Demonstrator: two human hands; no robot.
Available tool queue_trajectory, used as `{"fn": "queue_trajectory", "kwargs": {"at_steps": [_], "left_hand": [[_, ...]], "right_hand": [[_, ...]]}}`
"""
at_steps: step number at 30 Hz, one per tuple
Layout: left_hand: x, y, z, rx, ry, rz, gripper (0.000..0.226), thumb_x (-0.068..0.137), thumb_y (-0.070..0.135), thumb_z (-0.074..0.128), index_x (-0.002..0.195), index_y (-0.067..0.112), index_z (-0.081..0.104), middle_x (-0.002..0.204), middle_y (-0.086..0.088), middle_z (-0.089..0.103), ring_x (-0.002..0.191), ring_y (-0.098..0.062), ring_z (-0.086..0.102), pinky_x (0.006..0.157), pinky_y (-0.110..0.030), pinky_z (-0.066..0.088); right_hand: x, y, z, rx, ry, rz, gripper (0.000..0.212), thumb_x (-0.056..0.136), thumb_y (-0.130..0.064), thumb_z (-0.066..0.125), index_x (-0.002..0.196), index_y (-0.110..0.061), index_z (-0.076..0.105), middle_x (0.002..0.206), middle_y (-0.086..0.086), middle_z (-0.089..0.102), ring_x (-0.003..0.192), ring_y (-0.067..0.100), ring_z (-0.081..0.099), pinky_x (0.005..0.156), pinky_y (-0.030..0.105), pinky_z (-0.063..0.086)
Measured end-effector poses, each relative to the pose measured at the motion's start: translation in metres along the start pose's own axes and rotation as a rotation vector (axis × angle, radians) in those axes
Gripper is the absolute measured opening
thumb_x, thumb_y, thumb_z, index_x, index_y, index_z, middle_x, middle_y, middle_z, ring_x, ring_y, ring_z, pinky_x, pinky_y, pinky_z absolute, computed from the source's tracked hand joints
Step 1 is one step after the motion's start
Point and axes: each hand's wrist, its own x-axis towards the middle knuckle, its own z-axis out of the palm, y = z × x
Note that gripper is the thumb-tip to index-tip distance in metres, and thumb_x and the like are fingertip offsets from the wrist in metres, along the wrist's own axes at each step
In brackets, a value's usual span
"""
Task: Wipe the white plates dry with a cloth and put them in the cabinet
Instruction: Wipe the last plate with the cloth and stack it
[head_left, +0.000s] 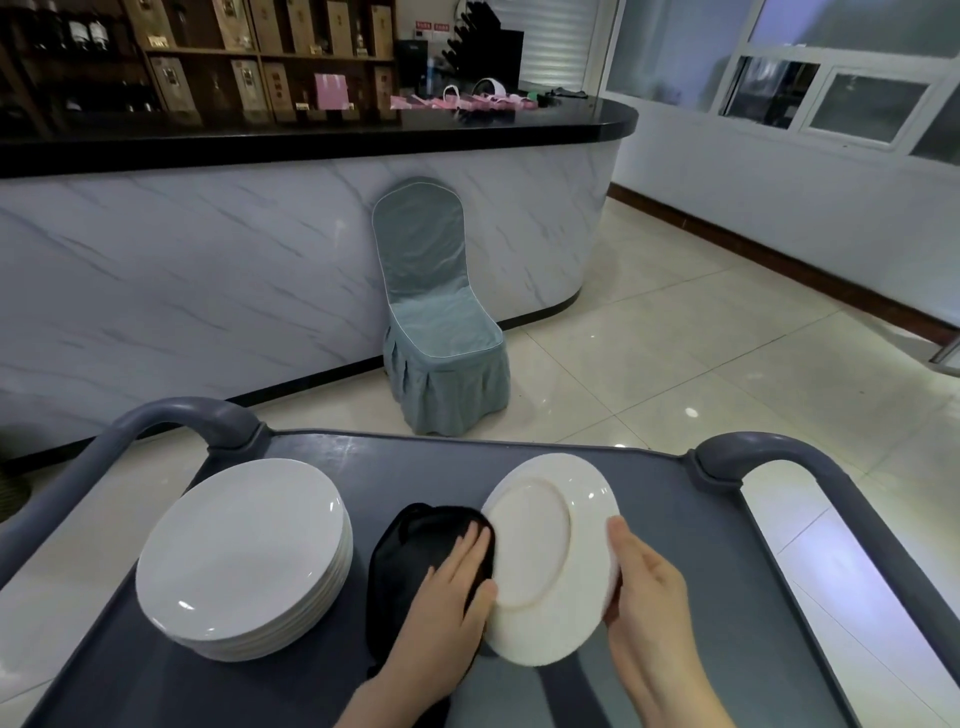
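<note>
**White plate held tilted above the cart**

White plate (545, 561) – glossy, round, its underside and raised foot ring towards the camera – stands tilted above the cart (675, 525), between the two hands. The right hand (649, 597) grips its right rim, thumb on the near face and fingers hidden behind. The left hand (452, 592) lies with straight fingers flat on a black cloth (410, 561), soft and crumpled, its thumb touching the plate's left edge. Left of the cloth, a stack of white plates (239, 551) rests face up on the cart's smooth grey plastic top, which has curved handles at its far corners. Beyond stands a chair (441, 338) in a pleated blue-grey fabric cover, against a marble-patterned counter (208, 270) with a black top.
</note>
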Motion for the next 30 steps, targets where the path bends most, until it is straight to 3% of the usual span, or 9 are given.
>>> {"fn": "queue_trajectory", "kwargs": {"at_steps": [3,6,11,16,19,22,26,28,30], "left_hand": [[-0.018,-0.014,0.007,0.092,-0.023,-0.036,0.047,0.1,0.037,0.046,0.146,0.038,0.034,0.152,0.027,0.017,0.146,0.001,0.009,0.12,-0.026,0.011],[-0.021,0.009,-0.003,-0.079,0.181,-0.077,0.025,0.096,0.029,0.058,0.119,0.036,0.063,0.137,0.022,0.047,0.131,0.004,0.04,0.111,-0.017,0.03],[-0.009,0.06,-0.048,-1.032,0.16,-0.263,0.042,0.079,0.051,0.066,0.118,0.057,0.053,0.109,0.015,0.071,0.101,-0.015,0.07,0.08,-0.041,0.059],[-0.018,0.059,-0.063,-0.995,0.266,-0.313,0.057,0.08,0.044,0.068,0.128,0.062,0.042,0.102,0.006,0.073,0.089,-0.019,0.073,0.062,-0.033,0.058],[-0.026,0.04,-0.063,-1.015,0.348,-0.368,0.045,0.09,0.016,0.062,0.124,0.045,0.058,0.1,0.001,0.074,0.089,-0.022,0.073,0.061,-0.032,0.055],[-0.035,0.019,-0.072,-1.092,0.402,-0.451,0.043,0.089,0.006,0.053,0.114,0.038,0.066,0.101,-0.005,0.074,0.089,-0.028,0.072,0.062,-0.035,0.055],[-0.048,-0.009,-0.091,-1.19,0.546,-0.506,0.041,0.086,0.005,0.048,0.113,0.03,0.067,0.102,-0.004,0.074,0.094,-0.031,0.068,0.057,-0.035,0.055],[-0.056,-0.022,-0.102,-1.188,0.605,-0.51,0.041,0.086,0.007,0.047,0.112,0.033,0.066,0.103,-0.001,0.074,0.098,-0.031,0.066,0.06,-0.036,0.056],[-0.063,-0.032,-0.114,-1.153,0.65,-0.495,0.044,0.087,0.007,0.046,0.116,0.036,0.062,0.105,0.001,0.072,0.1,-0.029,0.064,0.063,-0.037,0.057]], "right_hand": [[-0.002,-0.002,-0.005,0.015,0.006,-0.097,0.035,0.1,-0.019,0.053,0.072,-0.001,0.062,0.061,-0.002,0.056,0.056,0.007,0.049,0.052,0.017,0.045],[-0.005,-0.001,-0.006,-0.135,-0.029,-0.245,0.039,0.1,-0.02,0.054,0.063,-0.009,0.055,0.063,-0.003,0.046,0.062,0.009,0.039,0.056,0.019,0.035],[-0.017,0.009,0.009,-0.529,-0.221,-0.5,0.029,0.098,-0.019,0.057,0.077,-0.033,0.072,0.072,-0.015,0.069,0.067,-0.009,0.055,0.063,0.011,0.045],[-0.037,0.036,0.027,-1.018,-0.511,-0.874,0.029,0.096,-0.027,0.058,0.122,-0.026,0.07,0.107,-0.014,0.074,0.095,0.002,0.069,0.078,0.019,0.053],[-0.037,0.042,0.035,-1.179,-0.724,-0.724,0.042,0.1,-0.045,0.046,0.142,-0.043,0.048,0.141,-0.027,0.051,0.129,-0.009,0.045,0.104,0.021,0.042],[-0.028,0.041,0.048,-1.288,-0.821,-0.6,0.042,0.101,-0.052,0.039,0.144,-0.049,0.041,0.151,-0.036,0.025,0.14,-0.015,0.02,0.116,0.017,0.022],[-0.003,0.038,0.06,-1.217,-0.455,-0.53,0.061,0.099,-0.046,0.047,0.154,-0.036,0.022,0.158,-0.023,0.009,0.147,0.0,0.012,0.119,0.021,0.012],[0.006,0.043,0.071,-1.064,-0.376,-0.31,0.069,0.098,-0.038,0.055,0.156,-0.032,0.018,0.155,-0.022,0.023,0.144,0.005,0.027,0.114,0.023,0.024],[0.005,0.056,0.091,-0.739,-0.404,-0.07,0.049,0.097,-0.022,0.059,0.143,-0.033,0.045,0.13,-0.027,0.057,0.113,-0.005,0.057,0.091,0.017,0.044]]}}
